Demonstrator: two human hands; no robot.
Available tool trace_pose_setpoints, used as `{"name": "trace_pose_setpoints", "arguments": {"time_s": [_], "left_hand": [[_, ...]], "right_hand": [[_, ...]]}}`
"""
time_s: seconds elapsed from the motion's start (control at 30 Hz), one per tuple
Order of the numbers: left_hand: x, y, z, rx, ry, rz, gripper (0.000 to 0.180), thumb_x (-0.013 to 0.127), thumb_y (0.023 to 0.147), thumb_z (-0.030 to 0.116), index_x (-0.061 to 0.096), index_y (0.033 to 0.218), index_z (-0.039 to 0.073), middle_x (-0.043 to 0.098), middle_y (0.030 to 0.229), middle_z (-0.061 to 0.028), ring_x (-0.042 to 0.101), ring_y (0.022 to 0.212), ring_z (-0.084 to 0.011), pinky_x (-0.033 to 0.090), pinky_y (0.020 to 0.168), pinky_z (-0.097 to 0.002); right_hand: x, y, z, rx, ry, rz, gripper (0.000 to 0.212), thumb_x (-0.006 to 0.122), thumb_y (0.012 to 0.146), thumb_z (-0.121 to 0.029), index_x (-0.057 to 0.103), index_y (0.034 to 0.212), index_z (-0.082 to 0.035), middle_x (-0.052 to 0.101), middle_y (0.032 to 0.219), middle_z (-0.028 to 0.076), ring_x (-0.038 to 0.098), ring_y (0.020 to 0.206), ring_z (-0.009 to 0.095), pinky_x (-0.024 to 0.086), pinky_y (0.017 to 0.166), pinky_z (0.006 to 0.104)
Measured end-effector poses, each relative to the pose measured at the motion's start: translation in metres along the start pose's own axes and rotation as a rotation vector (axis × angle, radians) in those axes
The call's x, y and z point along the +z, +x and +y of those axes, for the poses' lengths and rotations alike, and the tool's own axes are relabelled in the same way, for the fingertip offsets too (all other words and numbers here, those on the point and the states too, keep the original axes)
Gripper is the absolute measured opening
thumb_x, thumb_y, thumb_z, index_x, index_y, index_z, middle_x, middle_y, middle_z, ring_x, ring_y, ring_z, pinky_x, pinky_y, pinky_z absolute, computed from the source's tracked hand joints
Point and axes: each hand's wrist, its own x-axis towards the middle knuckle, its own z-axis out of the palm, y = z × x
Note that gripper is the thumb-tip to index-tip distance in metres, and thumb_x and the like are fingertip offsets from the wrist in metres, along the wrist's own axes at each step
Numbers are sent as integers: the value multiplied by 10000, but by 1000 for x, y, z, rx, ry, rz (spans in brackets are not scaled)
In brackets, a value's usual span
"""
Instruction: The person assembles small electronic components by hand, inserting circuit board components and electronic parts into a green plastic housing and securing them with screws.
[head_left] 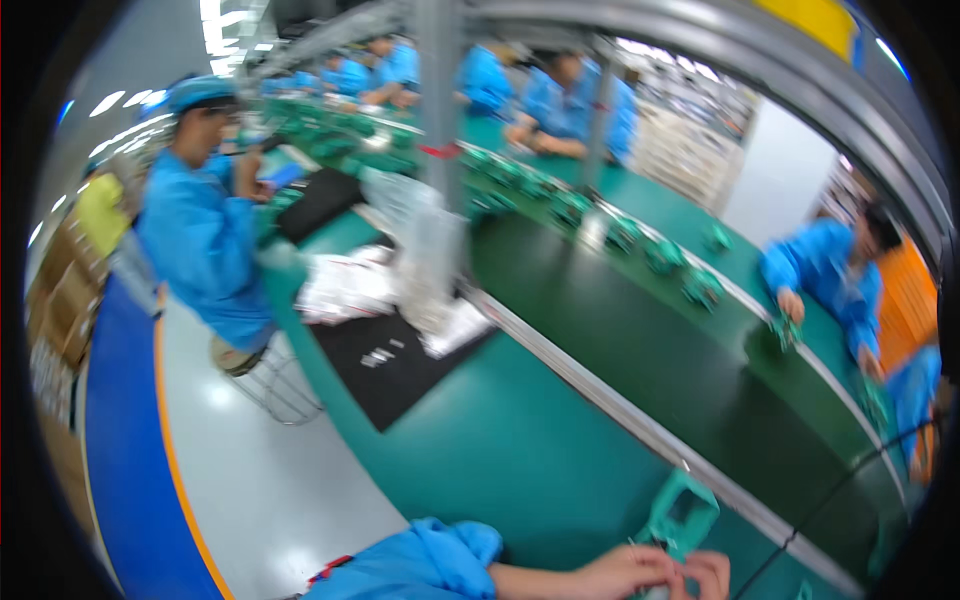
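Note:
At the lower right of the head view, my left hand (pixel 622 572) reaches in from the left in a blue sleeve, its fingers pinched together. My right hand (pixel 708 573) meets it with curled fingers. Between and just above them is a green frame-shaped part (pixel 668 532) with a squarish opening, tilted over the green bench (pixel 470 430). Both hands close around its lower end. Something small and pale shows under the fingers, too blurred to name.
A metal rail (pixel 600 385) separates the bench from a dark green conveyor (pixel 640 320) lined with green parts (pixel 665 257). A black mat (pixel 385 375), white bags (pixel 345 287) and a metal post (pixel 440 110) stand left. Co-workers in blue sit around. A black cable (pixel 835 492) crosses right.

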Motion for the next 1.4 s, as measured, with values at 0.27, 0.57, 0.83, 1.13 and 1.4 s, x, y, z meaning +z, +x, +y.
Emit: {"name": "trace_pose_setpoints", "arguments": {"time_s": [0.27, 0.57, 0.83, 1.13, 1.4], "left_hand": [[-16, 5, -19, -103, -15, 17, 154, 463, 842, 68, 533, 930, -38, 553, 929, -103, 517, 894, -159, 397, 822, -276], [-13, -2, -23, -123, -10, 5, 171, 489, 837, 93, 543, 941, -31, 557, 932, -95, 512, 891, -156, 397, 805, -277], [-19, 0, -36, -157, 163, 28, 254, 454, 862, 169, 554, 969, -38, 573, 900, -66, 520, 846, -111, 406, 778, -226], [-25, 4, -51, -244, 262, 32, 227, 470, 851, 162, 575, 921, -26, 576, 877, -64, 521, 835, -113, 411, 771, -229], [-24, 4, -47, -262, 253, 44, 223, 471, 849, 161, 578, 908, -25, 578, 872, -60, 522, 830, -114, 406, 768, -227]], "right_hand": [[1, -11, 21, -87, -232, 32, 165, 696, 546, -125, 569, 652, -126, 575, 749, 1, 536, 685, 186, 384, 607, 277], [-3, -24, 20, -190, -329, 12, 179, 672, 555, -114, 559, 694, -114, 562, 754, -17, 532, 697, 179, 360, 581, 269], [-3, 41, 45, -21, -444, -393, 103, 640, 641, -153, 560, 697, -119, 435, 1116, 54, 319, 1117, 321, 275, 847, 566], [15, 49, 68, 125, -582, -717, 75, 625, 664, -176, 597, 630, -115, 315, 1252, 35, 165, 1209, 354, 127, 875, 677], [20, 53, 66, 111, -609, -694, 83, 619, 650, -164, 617, 639, -82, 340, 1214, 53, 239, 1163, 336, 168, 865, 659]]}}
